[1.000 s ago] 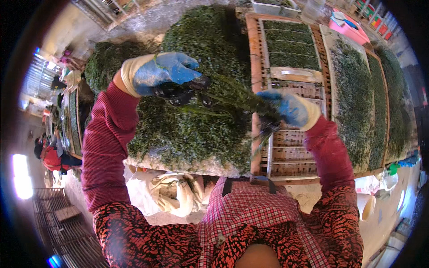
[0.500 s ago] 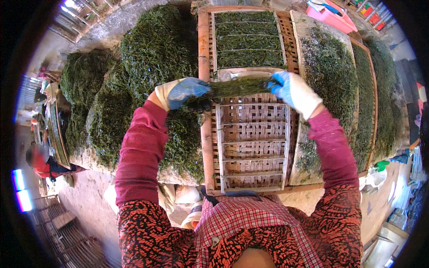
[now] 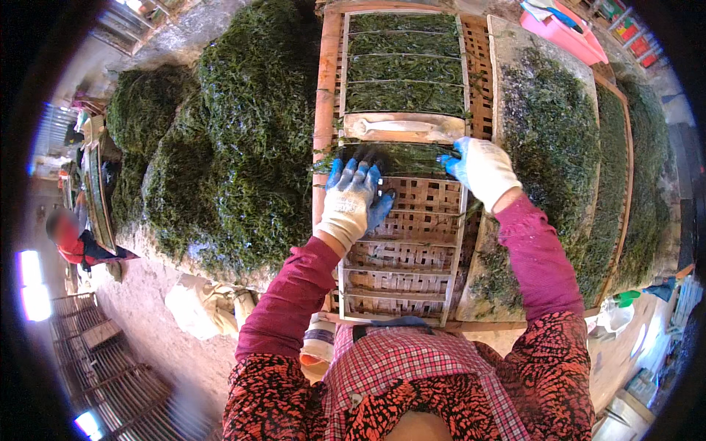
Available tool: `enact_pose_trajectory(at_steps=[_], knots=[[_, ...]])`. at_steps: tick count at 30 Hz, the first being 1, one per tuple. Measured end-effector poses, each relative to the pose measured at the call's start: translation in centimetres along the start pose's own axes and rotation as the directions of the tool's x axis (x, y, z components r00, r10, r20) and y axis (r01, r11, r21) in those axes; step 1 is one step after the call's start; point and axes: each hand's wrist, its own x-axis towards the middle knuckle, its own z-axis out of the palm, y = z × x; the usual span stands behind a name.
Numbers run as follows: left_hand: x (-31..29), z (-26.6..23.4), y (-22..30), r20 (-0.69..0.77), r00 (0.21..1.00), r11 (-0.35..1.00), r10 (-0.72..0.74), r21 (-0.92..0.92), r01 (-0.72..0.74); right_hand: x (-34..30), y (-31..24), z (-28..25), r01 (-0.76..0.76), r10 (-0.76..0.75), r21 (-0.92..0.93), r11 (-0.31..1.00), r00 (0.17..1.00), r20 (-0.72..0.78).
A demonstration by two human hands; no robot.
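Note:
A strip of dark green seaweed (image 3: 415, 159) lies across a slot of the wooden divided frame (image 3: 460, 220), just below a pale wooden press board (image 3: 403, 129). My left hand (image 3: 354, 195), in a white glove with blue fingers, rests on the strip's left part, fingers spread and pointing away from me. Loose strands stick out left of it. At the strip's right end my right hand (image 3: 482, 169), gloved alike, has its fingers curled onto the seaweed. Beyond the board, several slots hold packed seaweed (image 3: 403, 67). Nearer slots show the woven slatted mat (image 3: 397, 255).
Big heaps of wet seaweed (image 3: 254, 140) rise on the left. To the right stand a seaweed-strewn board (image 3: 548, 125) and another seaweed-filled frame (image 3: 612, 169). A pink basin (image 3: 565, 31) is at the far right. Another person (image 3: 73, 239) is at the left edge.
The seaweed strip, stretched between my hands above the frame, has come down into a slot. My left hand has moved right and loosened, its fingers now spread on the strip.

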Motion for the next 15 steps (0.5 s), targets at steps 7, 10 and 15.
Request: enact_pose_trajectory(at_steps=[7,10,15], knots=[[-0.7,0.7,0.1,-0.257,0.966,0.995,0.01,-0.09,-0.034,-2.2,1.5,-1.0,-0.147,-0.042,-0.512,0.846,0.94,-0.339],[-0.2,0.6,0.1,-0.362,0.93,0.981,0.064,-0.146,-0.124,-3.5,-0.8,1.6,0.344,-0.464,-0.477,0.809,0.871,-0.159],[-0.3,0.6,0.3,-0.179,0.984,0.998,0.025,-0.052,-0.035,-4.3,1.0,2.8,0.509,-0.549,-0.234,0.828,0.82,-0.16]])
